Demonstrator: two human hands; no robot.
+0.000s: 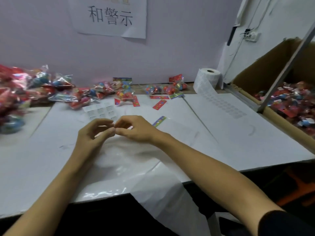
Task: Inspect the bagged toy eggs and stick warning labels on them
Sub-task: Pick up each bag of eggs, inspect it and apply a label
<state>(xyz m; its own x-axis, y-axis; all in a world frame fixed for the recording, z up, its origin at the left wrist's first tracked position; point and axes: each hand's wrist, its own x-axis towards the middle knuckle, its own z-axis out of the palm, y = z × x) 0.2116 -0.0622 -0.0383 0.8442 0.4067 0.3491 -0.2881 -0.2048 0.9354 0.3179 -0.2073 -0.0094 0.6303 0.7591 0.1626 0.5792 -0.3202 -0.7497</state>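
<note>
Two hands [114, 129] mid-table [221, 133], fingertips touching

White table [221, 137] surface open right of centre and at near left. Far edge obstructed by bagged toy eggs [122, 92], heaped at far left [25, 89]. Label roll [208, 79] and its trailing strip occupy far right; cardboard box [272, 68] blocks the right side.
</note>
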